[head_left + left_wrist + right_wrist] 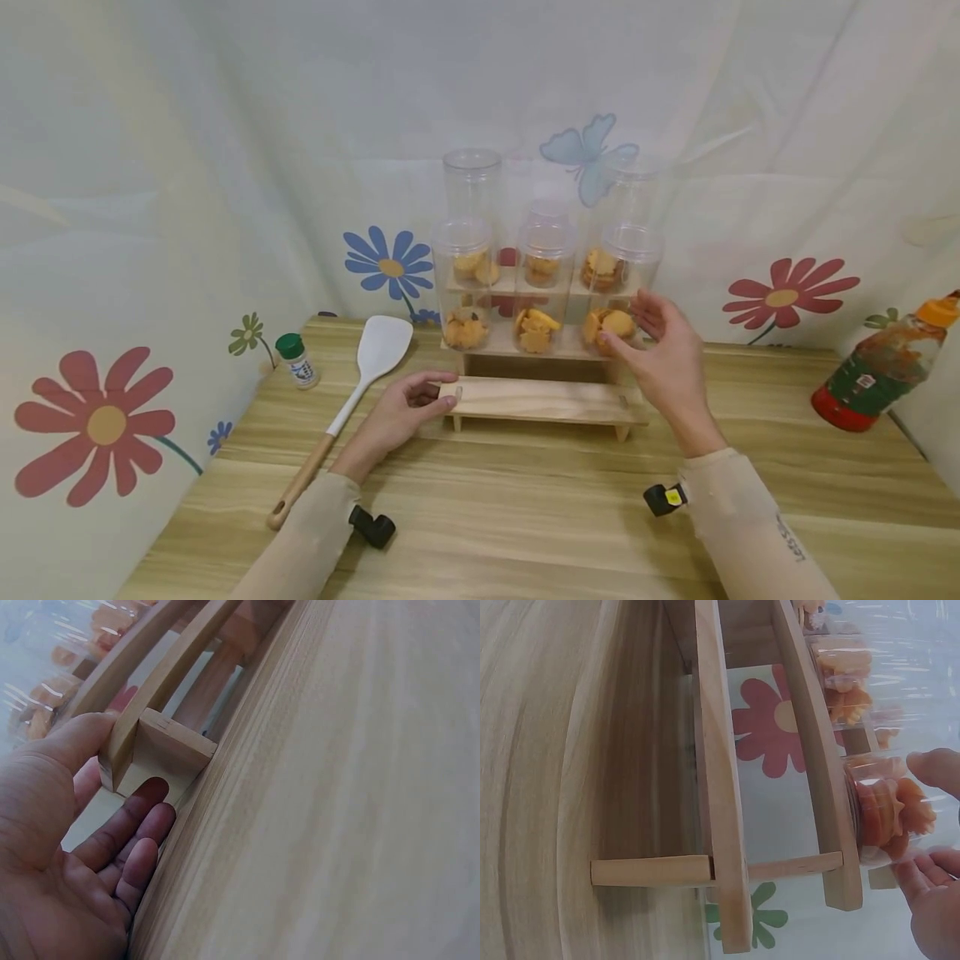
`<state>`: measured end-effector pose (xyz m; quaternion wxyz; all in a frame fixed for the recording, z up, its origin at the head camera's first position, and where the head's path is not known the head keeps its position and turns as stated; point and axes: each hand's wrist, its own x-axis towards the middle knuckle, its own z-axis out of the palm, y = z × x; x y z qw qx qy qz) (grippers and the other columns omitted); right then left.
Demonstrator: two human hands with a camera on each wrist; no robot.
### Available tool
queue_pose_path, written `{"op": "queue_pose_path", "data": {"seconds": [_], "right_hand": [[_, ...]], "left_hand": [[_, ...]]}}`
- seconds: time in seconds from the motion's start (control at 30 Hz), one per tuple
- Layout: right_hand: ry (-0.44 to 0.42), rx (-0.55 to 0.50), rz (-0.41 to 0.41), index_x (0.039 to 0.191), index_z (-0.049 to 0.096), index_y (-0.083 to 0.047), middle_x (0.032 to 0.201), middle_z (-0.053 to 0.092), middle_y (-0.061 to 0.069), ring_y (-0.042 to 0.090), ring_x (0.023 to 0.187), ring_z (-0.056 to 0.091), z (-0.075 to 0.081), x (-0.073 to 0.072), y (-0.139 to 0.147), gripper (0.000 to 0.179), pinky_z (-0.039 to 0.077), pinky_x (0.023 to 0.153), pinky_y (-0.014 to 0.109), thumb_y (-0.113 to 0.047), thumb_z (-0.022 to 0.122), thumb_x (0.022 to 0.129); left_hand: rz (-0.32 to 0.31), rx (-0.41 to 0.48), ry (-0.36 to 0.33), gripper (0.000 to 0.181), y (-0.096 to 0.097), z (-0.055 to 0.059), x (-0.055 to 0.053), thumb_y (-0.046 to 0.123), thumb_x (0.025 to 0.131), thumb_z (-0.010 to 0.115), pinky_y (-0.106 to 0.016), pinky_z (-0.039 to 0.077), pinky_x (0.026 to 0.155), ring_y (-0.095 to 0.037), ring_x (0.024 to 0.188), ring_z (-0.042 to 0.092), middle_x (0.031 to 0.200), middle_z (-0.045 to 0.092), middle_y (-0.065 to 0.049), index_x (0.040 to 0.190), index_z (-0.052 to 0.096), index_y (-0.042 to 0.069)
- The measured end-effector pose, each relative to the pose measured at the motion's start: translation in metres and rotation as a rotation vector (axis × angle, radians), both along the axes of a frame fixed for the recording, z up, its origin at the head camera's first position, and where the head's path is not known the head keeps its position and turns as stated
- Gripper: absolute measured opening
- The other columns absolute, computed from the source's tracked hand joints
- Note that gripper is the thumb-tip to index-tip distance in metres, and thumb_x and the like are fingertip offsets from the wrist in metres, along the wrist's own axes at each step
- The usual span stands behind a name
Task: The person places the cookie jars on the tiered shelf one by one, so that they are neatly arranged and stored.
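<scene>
A tiered wooden rack (536, 398) stands on the table, its lowest shelf bare. My left hand (405, 410) pinches the left end of that shelf; in the left wrist view the thumb lies along the board's edge, with the other fingers below. My right hand (666, 367) grips the rightmost clear jar (617, 287) of the middle shelf, thumb on one side and fingers on the other. Orange-brown cookies (892, 814) lie in its bottom, and the jar sits upright against the shelf. Beside it are a middle jar (546, 287) and a left jar (462, 287), also holding cookies.
Taller-standing jars (472, 183) with cookies occupy the back shelf. Left of the rack lie a white spatula (384, 346) and a green-capped shaker (297, 361). A red sauce bottle (877, 371) stands far right. Flower-printed curtain (390, 108) hangs close behind.
</scene>
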<state>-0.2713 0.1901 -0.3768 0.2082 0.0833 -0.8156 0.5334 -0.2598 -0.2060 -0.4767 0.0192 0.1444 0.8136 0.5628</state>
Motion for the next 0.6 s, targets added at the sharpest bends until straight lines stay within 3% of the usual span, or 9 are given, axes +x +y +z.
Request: {"op": "queue_pose_path", "data": {"seconds": [0.3, 0.6], "right_hand": [[-0.015, 0.048, -0.024, 0.159, 0.053, 0.003, 0.153, 0.064, 0.023, 0.039, 0.141, 0.063, -0.007, 0.000, 0.002, 0.081, 0.048, 0.120, 0.053, -0.020, 0.095, 0.093], [0.046, 0.208, -0.071, 0.158, 0.050, 0.009, 0.149, 0.060, 0.029, 0.046, 0.135, 0.063, -0.019, 0.012, 0.005, 0.086, 0.050, 0.117, 0.056, -0.022, 0.096, 0.092]], "left_hand": [[0.005, -0.010, -0.011, 0.039, 0.001, -0.002, -0.002, 0.027, 0.106, 0.081, -0.030, 0.055, 0.090, -0.025, 0.107, 0.067, 0.121, 0.073, -0.012, 0.143, 0.075, 0.018], [0.023, -0.045, -0.007, 0.039, -0.007, -0.003, 0.000, 0.030, 0.106, 0.081, -0.031, 0.055, 0.092, -0.025, 0.108, 0.068, 0.123, 0.074, -0.011, 0.143, 0.075, 0.020]]}}
